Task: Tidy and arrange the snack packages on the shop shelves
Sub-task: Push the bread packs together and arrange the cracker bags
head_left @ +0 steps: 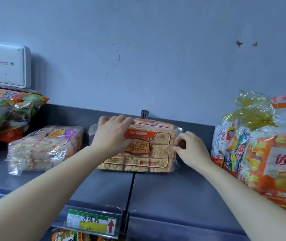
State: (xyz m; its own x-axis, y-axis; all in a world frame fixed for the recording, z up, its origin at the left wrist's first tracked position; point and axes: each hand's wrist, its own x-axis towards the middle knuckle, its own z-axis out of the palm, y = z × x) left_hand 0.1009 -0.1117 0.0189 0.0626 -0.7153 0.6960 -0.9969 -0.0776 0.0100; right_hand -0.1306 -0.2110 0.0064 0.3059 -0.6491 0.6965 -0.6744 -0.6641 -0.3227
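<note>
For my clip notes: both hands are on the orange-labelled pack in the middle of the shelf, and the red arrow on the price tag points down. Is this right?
No: the head view shows the red arrow on the price tag pointing up, not down. The rest holds: the left hand and right hand are on the orange-labelled pack in the middle of the shelf.

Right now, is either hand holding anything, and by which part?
Both hold the orange-label snack package: left hand grips its top-left, fingers over the back edge; right hand pinches the wrapper's right edge.
</note>
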